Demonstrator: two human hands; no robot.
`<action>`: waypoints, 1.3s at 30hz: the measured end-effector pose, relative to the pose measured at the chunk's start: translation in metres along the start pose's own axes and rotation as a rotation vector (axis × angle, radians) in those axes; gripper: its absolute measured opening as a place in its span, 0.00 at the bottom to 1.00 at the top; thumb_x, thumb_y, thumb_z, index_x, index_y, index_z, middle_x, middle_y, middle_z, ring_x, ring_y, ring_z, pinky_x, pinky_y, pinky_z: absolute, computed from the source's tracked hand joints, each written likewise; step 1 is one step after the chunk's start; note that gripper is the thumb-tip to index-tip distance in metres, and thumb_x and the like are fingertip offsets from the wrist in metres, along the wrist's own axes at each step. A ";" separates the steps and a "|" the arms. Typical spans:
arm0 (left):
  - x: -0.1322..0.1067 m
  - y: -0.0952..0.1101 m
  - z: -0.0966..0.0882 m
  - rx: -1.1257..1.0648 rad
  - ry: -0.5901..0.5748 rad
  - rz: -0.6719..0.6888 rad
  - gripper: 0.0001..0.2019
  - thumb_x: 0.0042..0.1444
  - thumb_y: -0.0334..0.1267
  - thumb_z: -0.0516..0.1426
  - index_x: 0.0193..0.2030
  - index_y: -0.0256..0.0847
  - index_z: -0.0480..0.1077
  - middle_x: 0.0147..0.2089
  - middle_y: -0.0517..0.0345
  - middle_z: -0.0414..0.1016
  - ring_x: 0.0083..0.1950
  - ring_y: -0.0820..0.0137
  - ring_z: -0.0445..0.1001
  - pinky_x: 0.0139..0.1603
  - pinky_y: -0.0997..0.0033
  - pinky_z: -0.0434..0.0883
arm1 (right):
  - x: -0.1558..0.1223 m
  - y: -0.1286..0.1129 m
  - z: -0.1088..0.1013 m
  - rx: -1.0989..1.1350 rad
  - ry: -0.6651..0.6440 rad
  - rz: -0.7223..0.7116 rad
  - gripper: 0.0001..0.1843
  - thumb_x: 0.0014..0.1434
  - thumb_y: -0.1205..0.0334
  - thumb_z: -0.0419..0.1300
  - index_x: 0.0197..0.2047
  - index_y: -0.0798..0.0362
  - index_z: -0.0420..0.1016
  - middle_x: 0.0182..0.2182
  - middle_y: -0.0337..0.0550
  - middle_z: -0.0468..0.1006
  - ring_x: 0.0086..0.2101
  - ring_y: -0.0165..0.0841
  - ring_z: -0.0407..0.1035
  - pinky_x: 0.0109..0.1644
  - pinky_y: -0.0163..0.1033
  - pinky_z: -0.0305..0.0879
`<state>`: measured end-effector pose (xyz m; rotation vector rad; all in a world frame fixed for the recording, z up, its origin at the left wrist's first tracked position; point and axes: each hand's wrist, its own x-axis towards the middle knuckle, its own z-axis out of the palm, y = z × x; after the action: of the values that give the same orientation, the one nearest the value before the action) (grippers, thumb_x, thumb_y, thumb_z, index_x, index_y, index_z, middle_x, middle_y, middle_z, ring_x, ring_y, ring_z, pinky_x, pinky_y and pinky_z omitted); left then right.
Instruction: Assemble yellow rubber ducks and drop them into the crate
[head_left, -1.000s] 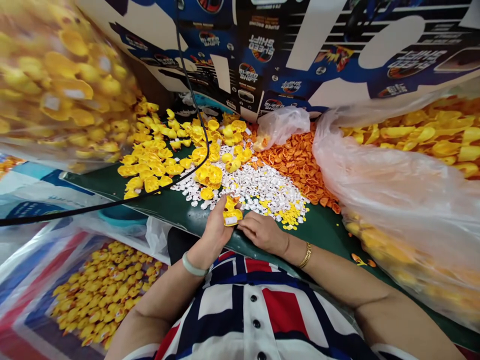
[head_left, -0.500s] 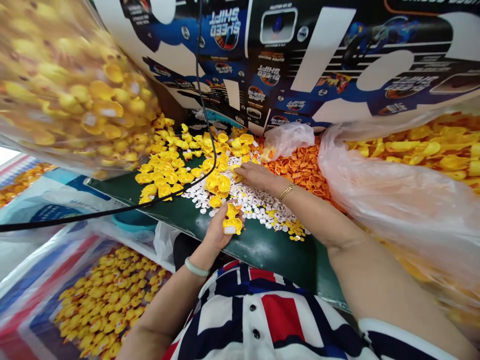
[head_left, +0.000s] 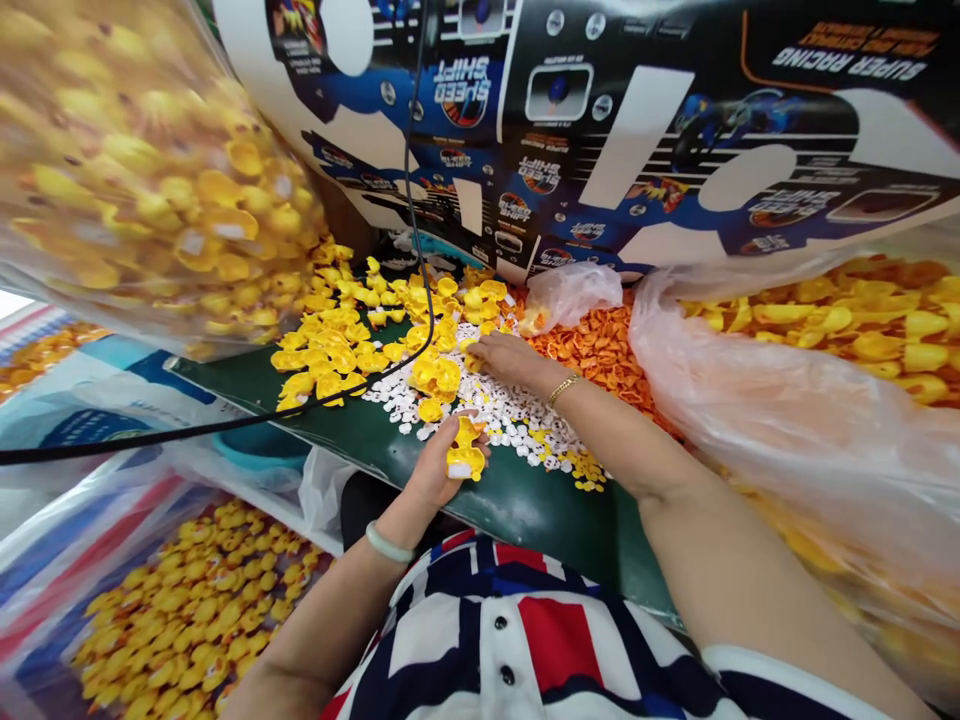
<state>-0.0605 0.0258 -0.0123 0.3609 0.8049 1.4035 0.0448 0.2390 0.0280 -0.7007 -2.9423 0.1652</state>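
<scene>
My left hand [head_left: 435, 465] is closed around an open yellow duck shell [head_left: 466, 450], a moulded plastic piece with an orange beak and a white patch on its lower part. It is held just above the table's near edge. My right hand [head_left: 510, 358] reaches into the loose parts, its fingers bent down and together. A yellow piece [head_left: 472, 362] lies at its fingertips; whether something is pinched there is hidden. Under and around this hand spread small white discs with dark marks [head_left: 517, 420]. Open yellow duck shells [head_left: 330, 345] are heaped to the left.
Orange beak pieces [head_left: 600, 345] are piled right of my right hand. A black cable [head_left: 360, 385] crosses over the table [head_left: 540, 520]. Clear bags of yellow parts flank it, left [head_left: 187, 200] and right [head_left: 750, 370]. Finished-looking ducks [head_left: 202, 610] fill a striped bag below left. Printed cardboard [head_left: 555, 150] stands behind.
The camera view has shifted slightly. Both hands stay in nearly the same places; my left hand still holds the duck shell, which sits slightly lower in view.
</scene>
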 end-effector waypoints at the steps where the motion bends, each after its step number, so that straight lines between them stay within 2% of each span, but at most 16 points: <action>1: 0.000 0.001 0.000 -0.010 0.002 0.005 0.23 0.56 0.52 0.61 0.52 0.37 0.67 0.34 0.52 0.75 0.30 0.66 0.76 0.29 0.69 0.73 | 0.001 0.000 -0.002 0.071 0.024 0.036 0.16 0.62 0.63 0.59 0.53 0.53 0.73 0.45 0.51 0.76 0.46 0.43 0.67 0.48 0.45 0.64; 4: 0.001 0.006 0.000 -0.069 0.026 0.004 0.23 0.57 0.53 0.60 0.51 0.37 0.68 0.34 0.52 0.75 0.30 0.66 0.76 0.29 0.69 0.73 | -0.013 0.001 -0.007 0.489 0.152 0.202 0.20 0.60 0.53 0.62 0.53 0.54 0.71 0.45 0.48 0.76 0.43 0.38 0.69 0.47 0.44 0.67; 8: 0.005 0.013 0.006 -0.110 0.026 -0.041 0.24 0.59 0.57 0.57 0.50 0.38 0.69 0.33 0.51 0.75 0.29 0.64 0.76 0.26 0.68 0.72 | -0.053 -0.008 -0.002 1.170 0.244 0.396 0.22 0.58 0.46 0.61 0.49 0.52 0.70 0.40 0.42 0.76 0.37 0.33 0.69 0.40 0.39 0.70; 10: 0.005 0.014 0.011 -0.104 0.015 -0.061 0.25 0.59 0.59 0.55 0.49 0.38 0.70 0.33 0.50 0.75 0.29 0.63 0.76 0.24 0.69 0.72 | -0.073 -0.016 0.004 1.358 0.259 0.452 0.22 0.55 0.45 0.63 0.47 0.51 0.71 0.41 0.42 0.75 0.38 0.33 0.70 0.40 0.39 0.72; 12: 0.004 0.014 0.014 -0.088 0.014 -0.083 0.24 0.60 0.58 0.55 0.50 0.38 0.70 0.33 0.50 0.75 0.28 0.63 0.76 0.24 0.68 0.72 | -0.091 -0.021 0.009 1.415 0.261 0.494 0.24 0.56 0.44 0.62 0.48 0.51 0.71 0.44 0.43 0.75 0.39 0.34 0.71 0.42 0.41 0.72; 14: -0.001 0.013 0.012 -0.061 0.017 -0.095 0.25 0.61 0.57 0.54 0.52 0.37 0.69 0.33 0.49 0.76 0.28 0.64 0.77 0.25 0.68 0.72 | -0.107 -0.021 0.009 1.291 0.260 0.511 0.27 0.57 0.44 0.61 0.54 0.51 0.70 0.47 0.46 0.75 0.42 0.36 0.71 0.44 0.44 0.72; 17: -0.011 0.011 0.002 -0.037 0.026 -0.088 0.25 0.61 0.56 0.55 0.53 0.36 0.69 0.35 0.48 0.76 0.28 0.64 0.76 0.25 0.68 0.72 | -0.129 -0.011 -0.004 0.746 0.239 0.426 0.28 0.59 0.47 0.61 0.59 0.51 0.68 0.52 0.49 0.74 0.46 0.40 0.70 0.50 0.49 0.69; 20: -0.018 0.009 -0.010 -0.058 0.031 -0.066 0.23 0.60 0.54 0.57 0.52 0.36 0.70 0.36 0.48 0.76 0.30 0.65 0.76 0.29 0.67 0.74 | -0.140 0.003 -0.026 0.209 0.134 0.282 0.24 0.61 0.48 0.61 0.55 0.52 0.73 0.47 0.53 0.75 0.47 0.46 0.68 0.52 0.52 0.65; 22: -0.020 0.006 -0.014 -0.078 0.019 -0.052 0.22 0.60 0.54 0.57 0.52 0.37 0.70 0.36 0.48 0.76 0.31 0.65 0.77 0.31 0.66 0.74 | -0.134 0.009 -0.038 0.056 0.080 0.242 0.21 0.63 0.47 0.59 0.53 0.52 0.75 0.45 0.53 0.75 0.46 0.47 0.67 0.50 0.50 0.66; 24: -0.020 0.004 -0.015 -0.084 0.010 -0.036 0.22 0.60 0.53 0.58 0.52 0.37 0.70 0.36 0.48 0.76 0.31 0.65 0.77 0.32 0.66 0.75 | -0.114 0.011 -0.043 0.006 0.092 0.237 0.19 0.66 0.49 0.56 0.53 0.52 0.75 0.45 0.52 0.74 0.46 0.45 0.68 0.49 0.48 0.66; 26: -0.018 0.001 -0.015 -0.071 0.014 -0.027 0.22 0.59 0.52 0.59 0.52 0.37 0.70 0.36 0.48 0.76 0.31 0.65 0.77 0.32 0.66 0.75 | -0.085 0.011 -0.040 -0.030 0.128 0.223 0.16 0.68 0.55 0.54 0.52 0.53 0.75 0.46 0.52 0.74 0.48 0.45 0.67 0.51 0.47 0.65; 29: -0.017 0.001 -0.016 -0.047 0.027 -0.030 0.22 0.59 0.51 0.59 0.52 0.37 0.70 0.37 0.48 0.76 0.31 0.65 0.77 0.31 0.66 0.75 | -0.041 0.010 -0.025 -0.070 0.108 0.177 0.13 0.65 0.60 0.57 0.49 0.55 0.76 0.47 0.55 0.73 0.50 0.47 0.64 0.52 0.49 0.63; 32: -0.019 0.003 -0.019 -0.043 0.015 -0.021 0.22 0.58 0.51 0.60 0.52 0.37 0.70 0.37 0.49 0.76 0.31 0.66 0.77 0.32 0.67 0.75 | -0.010 0.012 -0.012 0.025 0.102 0.237 0.14 0.59 0.62 0.63 0.48 0.58 0.76 0.50 0.60 0.72 0.53 0.51 0.62 0.54 0.52 0.62; 36: -0.019 0.005 -0.022 -0.036 -0.009 0.003 0.23 0.57 0.51 0.61 0.53 0.37 0.70 0.37 0.50 0.76 0.31 0.67 0.76 0.32 0.67 0.74 | -0.003 0.018 -0.010 0.137 0.131 0.335 0.08 0.59 0.65 0.61 0.40 0.60 0.76 0.45 0.60 0.74 0.50 0.49 0.65 0.53 0.51 0.63; 38: -0.018 0.006 -0.021 -0.066 0.003 0.003 0.23 0.57 0.51 0.62 0.53 0.38 0.70 0.37 0.50 0.76 0.31 0.66 0.77 0.32 0.67 0.74 | -0.014 0.014 -0.013 0.189 0.145 0.372 0.10 0.63 0.60 0.57 0.39 0.58 0.74 0.40 0.54 0.76 0.43 0.43 0.69 0.49 0.47 0.67; 39: -0.017 0.007 -0.020 -0.089 0.016 0.002 0.22 0.56 0.50 0.62 0.52 0.38 0.70 0.37 0.50 0.76 0.32 0.65 0.77 0.32 0.67 0.75 | -0.022 0.008 -0.014 0.291 0.161 0.388 0.12 0.65 0.56 0.55 0.39 0.57 0.74 0.37 0.50 0.76 0.40 0.39 0.70 0.46 0.45 0.68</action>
<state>-0.0780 0.0062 -0.0167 0.2819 0.7524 1.4407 0.0701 0.2374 0.0388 -1.1627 -2.5272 0.5300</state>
